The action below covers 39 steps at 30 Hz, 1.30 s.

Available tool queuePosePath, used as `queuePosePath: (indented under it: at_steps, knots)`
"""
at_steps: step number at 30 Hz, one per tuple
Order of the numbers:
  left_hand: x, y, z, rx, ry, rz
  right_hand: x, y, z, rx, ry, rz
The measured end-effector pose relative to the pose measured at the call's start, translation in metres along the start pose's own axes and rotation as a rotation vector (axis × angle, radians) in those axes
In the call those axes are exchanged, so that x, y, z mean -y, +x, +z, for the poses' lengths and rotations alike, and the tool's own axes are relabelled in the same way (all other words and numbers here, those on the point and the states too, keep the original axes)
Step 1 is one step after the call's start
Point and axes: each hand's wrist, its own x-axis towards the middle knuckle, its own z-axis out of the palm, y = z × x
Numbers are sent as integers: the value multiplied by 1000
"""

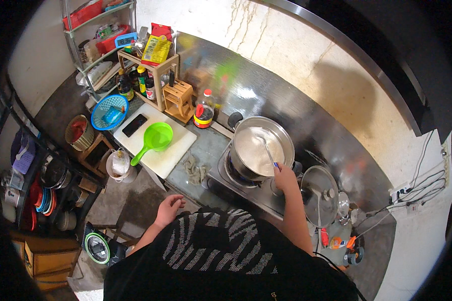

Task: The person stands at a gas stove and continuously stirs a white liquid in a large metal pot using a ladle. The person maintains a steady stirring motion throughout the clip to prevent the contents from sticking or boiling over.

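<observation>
My right hand (284, 176) grips the handle of a metal spoon or ladle (267, 150), whose head dips into a large steel pot (289, 140). Whitish, foamy liquid (250, 154) fills much of the pot and hides the tool's end. Beneath the pot, a gas stove (218, 177) shows a bluish flame at the burner. My left hand (169, 209) hangs before my body near the counter's front edge, fingers loosely curled and apart from the thumb, holding nothing. A glass pot lid (310, 180) with a steel rim leans right of the stove, with a long-handled utensil (318, 207) by it.
Left of the stove, a green plastic ladle (159, 137) and a phone (135, 125) lie on a white cutting board (173, 160). A grey rag (194, 169), a red-capped bottle (204, 109), a wooden knife block (177, 98) and a blue basket (98, 122) stand around it. Cables (425, 192) hang at the right.
</observation>
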Motion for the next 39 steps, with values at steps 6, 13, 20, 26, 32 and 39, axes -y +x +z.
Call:
queuePosePath:
  at_steps: [6, 13, 20, 26, 32, 39]
  knots:
    - [8, 4, -1, 30, -32, 8, 8, -3, -4, 77, 5, -61]
    - [1, 1, 3, 1, 3, -12, 31, -22, -40, 196, -145, -121]
    - [-2, -3, 3, -11, -21, 0, 22, -44, -72, 268, -188, -142]
    - [-10, -10, 5, -11, -50, -25, 22, -52, -106, 355, -229, -102]
    - [1, -8, 3, 14, -12, 17, 21, -58, -111, 262, -251, -134]
    - [-2, -10, 10, 1, -19, -18, 2, -46, -78, 148, -162, -123]
